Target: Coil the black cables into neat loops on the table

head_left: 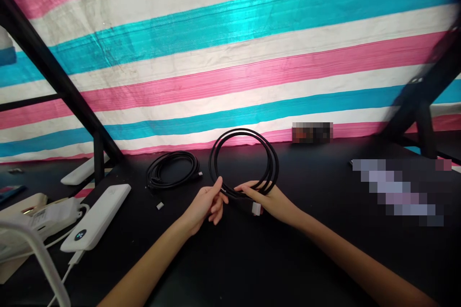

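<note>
The left hand [206,204] has its thumb and forefinger together at the lower left of a coiled black cable [269,163], pinching it, while the other fingers curl loosely below. The right hand [276,201] has thumb and fingers clamped on the coil's lower right. The loop stands upright between both hands, above the black table [223,268], and a pale plug [256,208] hangs just beneath the right fingers. Left of the loop, a second coil [153,177] lies on the table, near a small white piece [160,206]. Farther left rests a white power bank [103,211] with a white cord [74,260] at its near end. Behind everything hangs a striped sheet [230,57].
</note>
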The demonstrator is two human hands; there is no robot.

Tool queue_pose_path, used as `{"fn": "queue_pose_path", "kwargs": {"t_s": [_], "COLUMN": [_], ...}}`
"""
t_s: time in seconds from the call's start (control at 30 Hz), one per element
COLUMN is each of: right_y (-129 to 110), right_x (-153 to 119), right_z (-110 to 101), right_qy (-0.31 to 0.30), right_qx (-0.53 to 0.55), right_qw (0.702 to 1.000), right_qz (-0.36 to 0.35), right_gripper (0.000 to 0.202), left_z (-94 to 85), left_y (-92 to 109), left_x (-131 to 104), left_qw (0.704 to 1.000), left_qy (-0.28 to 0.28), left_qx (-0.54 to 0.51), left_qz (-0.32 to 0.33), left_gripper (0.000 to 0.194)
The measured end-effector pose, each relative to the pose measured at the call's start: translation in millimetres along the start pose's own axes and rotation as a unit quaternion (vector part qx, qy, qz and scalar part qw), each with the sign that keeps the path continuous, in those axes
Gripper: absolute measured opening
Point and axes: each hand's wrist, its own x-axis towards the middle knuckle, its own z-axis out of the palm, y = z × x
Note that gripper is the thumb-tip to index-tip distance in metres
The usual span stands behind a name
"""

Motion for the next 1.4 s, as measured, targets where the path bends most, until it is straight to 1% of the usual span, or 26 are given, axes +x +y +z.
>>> {"fn": "queue_pose_path", "kwargs": {"t_s": [0.07, 0.13, 0.3, 0.43, 0.63, 0.73, 0.9, 1.17, 1.3, 1.4], "right_y": [0, 1, 2, 0, 1, 3, 0, -1, -6, -10], "right_x": [0, -1, -1, -2, -2, -2, -3, -2, -3, -4], "right_z": [0, 0, -3, -3, 0, 1, 1, 2, 2, 2], "right_qy": [-0.005, -0.017, -0.054, -0.058, -0.06, -0.065, -0.047, -0.02, -0.029, -0.032], "right_qx": [0.023, 0.041, 0.037, 0.047, 0.056, 0.062, 0.058, 0.12, 0.118, 0.112], "right_qw": [1.0, 0.999, 0.997, 0.997, 0.997, 0.996, 0.997, 0.993, 0.993, 0.993], "right_qz": [0.007, 0.003, -0.03, -0.026, -0.005, -0.006, -0.003, -0.002, 0.003, 0.0], "right_gripper": [0.043, 0.042, 0.041, 0.042, 0.043, 0.041, 0.041, 0.037, 0.038, 0.039], "left_z": [-0.7, -1.0, -0.8, 0.5, 1.0, -0.3, -2.4, -0.7, 1.0, 2.3], "left_y": [-3, -5, -6, -4, -5, -6, -6, -5, -3, -1], "left_x": [0, 1, 0, -2, -1, 1, 3, 1, -3, -4], "left_qw": [0.999, 0.998, 0.995, 0.995, 0.995, 0.996, 0.996, 0.996, 0.994, 0.994], "left_qy": [-0.034, -0.054, -0.078, -0.079, -0.038, -0.035, -0.029, -0.054, -0.078, -0.09], "left_qx": [-0.002, 0.016, 0.055, 0.051, 0.084, 0.082, 0.074, 0.073, 0.072, 0.058], "left_qz": [-0.001, 0.0, -0.004, -0.014, -0.025, -0.031, -0.032, -0.013, -0.005, -0.01], "left_gripper": [0.05, 0.045, 0.046, 0.048, 0.058, 0.061, 0.063, 0.055, 0.053, 0.054]}}
